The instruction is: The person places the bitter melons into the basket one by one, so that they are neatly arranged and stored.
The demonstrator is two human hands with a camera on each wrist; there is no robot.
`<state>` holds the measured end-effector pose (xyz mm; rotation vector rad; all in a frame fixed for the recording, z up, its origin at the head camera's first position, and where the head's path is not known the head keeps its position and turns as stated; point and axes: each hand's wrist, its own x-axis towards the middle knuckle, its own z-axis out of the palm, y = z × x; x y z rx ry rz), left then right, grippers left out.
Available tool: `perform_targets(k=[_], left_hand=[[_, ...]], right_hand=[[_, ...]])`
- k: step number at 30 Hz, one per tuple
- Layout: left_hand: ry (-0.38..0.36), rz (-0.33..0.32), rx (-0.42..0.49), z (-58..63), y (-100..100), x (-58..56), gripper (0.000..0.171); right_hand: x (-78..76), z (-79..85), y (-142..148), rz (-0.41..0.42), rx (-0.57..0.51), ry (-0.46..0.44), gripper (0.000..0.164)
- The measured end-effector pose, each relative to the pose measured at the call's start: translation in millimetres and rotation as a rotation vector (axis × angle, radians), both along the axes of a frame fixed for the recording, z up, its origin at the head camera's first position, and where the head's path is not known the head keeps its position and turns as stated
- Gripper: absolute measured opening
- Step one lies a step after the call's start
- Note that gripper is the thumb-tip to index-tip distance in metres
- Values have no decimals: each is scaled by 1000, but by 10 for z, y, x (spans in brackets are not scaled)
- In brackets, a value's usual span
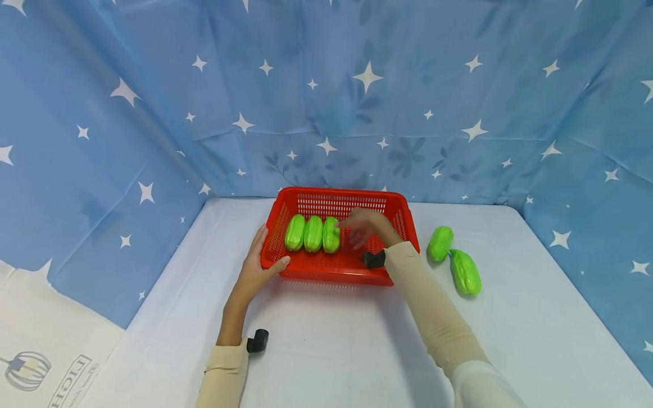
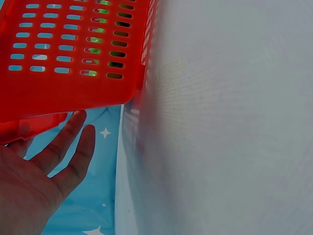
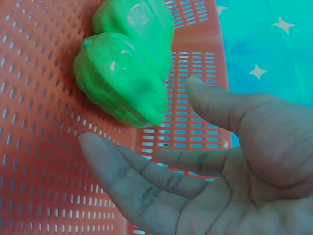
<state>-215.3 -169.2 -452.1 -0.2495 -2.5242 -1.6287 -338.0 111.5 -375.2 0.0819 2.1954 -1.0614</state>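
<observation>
Three glossy green ribbed fruits, shaped like star fruit (image 1: 313, 234), lie side by side in the left half of a red slotted basket (image 1: 326, 275). My left hand (image 1: 255, 270) rests at the basket's front left corner, thumb over the rim and fingers along the outside. In the left wrist view its fingers (image 2: 73, 166) are fairly straight under the rim. Inside the basket, just right of the nearest fruit (image 3: 122, 81), my right hand (image 1: 364, 225) hovers with thumb and fingers spread and nothing between them.
Two more green fruits (image 1: 441, 243) (image 1: 465, 273) lie on the white table (image 1: 326, 351), right of the basket. A blue star-patterned cloth (image 1: 326, 102) hangs behind the table and along both sides. Each wrist wears a small black device (image 1: 258, 340).
</observation>
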Motion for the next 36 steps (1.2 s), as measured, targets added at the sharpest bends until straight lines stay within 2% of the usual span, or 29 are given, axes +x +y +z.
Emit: perform_targets(k=[9,14,17,21,24,29,32,36], left_hand=[[-6,2,-4,-6,5,-15,96],[-12,5,-2,-1,7,-10,97],[-12,9,-2,-5,9,-9,96],[-10,6,4,-12,7,-2,95],[-10,-3,10,-3,14,-1,95],[-13,7,5,7,9,6,94],[-7,9,3,3,7,6,93],[-3,2,-3,-3,8,2,93]], right_hand=[[109,136,192,91,-58,43,57],[216,226,323,105,-95,101,55],[302,284,442,90,-161,158,54],[448,331,703,51,-255,268,53],[582,336,978,6,-262,367,55],[840,277,1446,-131,-177,556,64],[987,185,1703,-221,-96,661,67],[1155,8,1983,-327,3,725,75]])
